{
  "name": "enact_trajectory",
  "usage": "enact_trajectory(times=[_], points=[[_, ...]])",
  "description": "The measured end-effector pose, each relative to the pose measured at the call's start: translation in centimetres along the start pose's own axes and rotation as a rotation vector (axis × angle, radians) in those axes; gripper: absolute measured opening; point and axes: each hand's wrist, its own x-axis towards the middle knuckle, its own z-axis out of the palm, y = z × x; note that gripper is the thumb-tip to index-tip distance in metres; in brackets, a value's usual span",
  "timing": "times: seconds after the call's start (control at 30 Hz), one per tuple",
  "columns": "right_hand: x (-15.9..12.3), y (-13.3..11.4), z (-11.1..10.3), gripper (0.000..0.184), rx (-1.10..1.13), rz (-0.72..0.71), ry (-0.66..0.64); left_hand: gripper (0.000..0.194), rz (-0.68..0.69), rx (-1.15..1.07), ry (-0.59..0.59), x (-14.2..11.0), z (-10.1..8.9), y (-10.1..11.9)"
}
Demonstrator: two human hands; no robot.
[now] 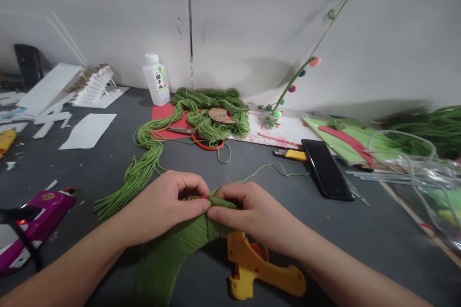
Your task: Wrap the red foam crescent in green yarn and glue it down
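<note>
A curved, flat band wrapped in green yarn (169, 254) lies low in the middle, arching toward me. My left hand (169, 204) grips its upper edge with thumb and fingers closed, and a bit of red shows by the fingertips. Close beside it, my right hand (248, 211) is closed on the same band, thumb in front. A loose green strand runs from the fingers to the right across the table. Directly below my right hand lies a yellow glue gun (259, 268), its upper end partly hidden. The band's far right portion is also hidden behind my right hand.
Behind my hands lie a green yarn hank (144, 168) and red-handled scissors (207, 143). A black phone (327, 169) and yellow utility knife (296, 155) sit right. A white bottle (156, 81) stands behind; a purple power strip (39, 225) lies left.
</note>
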Motion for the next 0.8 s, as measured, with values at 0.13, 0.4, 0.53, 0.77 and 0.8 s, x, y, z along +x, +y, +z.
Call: enact_trajectory(times=[0.13,0.4,0.53,0.77,0.8], points=[[0.0,0.0,0.3,0.019,0.021,0.029,0.013,0.014,0.010,-0.026,-0.020,0.0,0.2,0.1],[-0.3,0.0,0.4,0.025,-0.209,-0.090,0.110,0.013,0.006,-0.113,0.024,0.1,0.5,0.1],[-0.3,-0.1,0.4,0.027,-0.293,-0.127,0.141,0.006,0.070,-0.155,0.165,-0.1,0.9,0.2],[-0.5,-0.3,0.3,0.023,-0.303,-0.160,0.137,0.011,0.331,0.287,0.308,-0.8,1.4,0.2],[-0.5,-0.3,0.3,0.023,-0.310,-0.161,0.137,0.013,0.370,0.314,0.308,-0.8,1.4,0.2]])
